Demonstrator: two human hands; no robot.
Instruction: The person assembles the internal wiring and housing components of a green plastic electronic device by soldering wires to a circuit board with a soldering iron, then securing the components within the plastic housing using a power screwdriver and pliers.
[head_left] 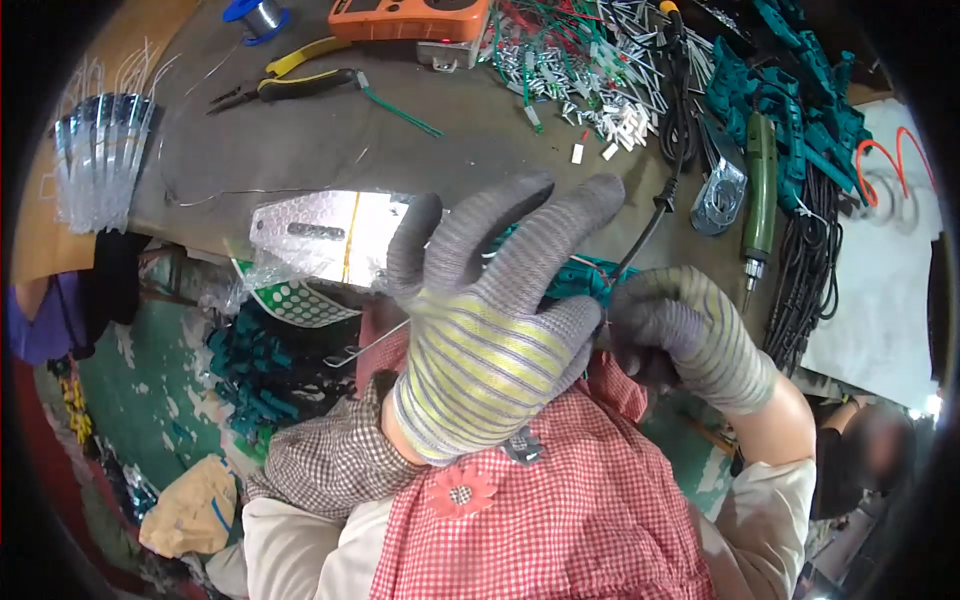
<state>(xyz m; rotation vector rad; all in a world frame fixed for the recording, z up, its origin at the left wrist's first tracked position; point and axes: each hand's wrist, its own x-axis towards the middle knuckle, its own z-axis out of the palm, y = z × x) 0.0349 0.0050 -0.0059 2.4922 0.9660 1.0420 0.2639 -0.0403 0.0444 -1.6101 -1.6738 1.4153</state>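
My left hand (490, 330), in a grey and yellow striped glove, is held over the near edge of the table with its fingers spread. Partly hidden behind it is a teal plastic part (580, 280) with thin wires, where a black cable (640, 245) comes down. My right hand (690, 340), gloved alike, has its fingers curled in beside that part; what they hold, if anything, is hidden. Just left of my left fingers lies a silvery flat package (320, 238) in clear plastic with a yellow band.
Yellow-and-black pliers (300, 85), an orange meter (405, 18) and a wire spool (255, 18) lie at the back. Small wired parts (590, 80) are heaped behind my hands. A green electric screwdriver (760, 190) and teal housings (785, 90) lie right. Another person (865, 455) is at right.
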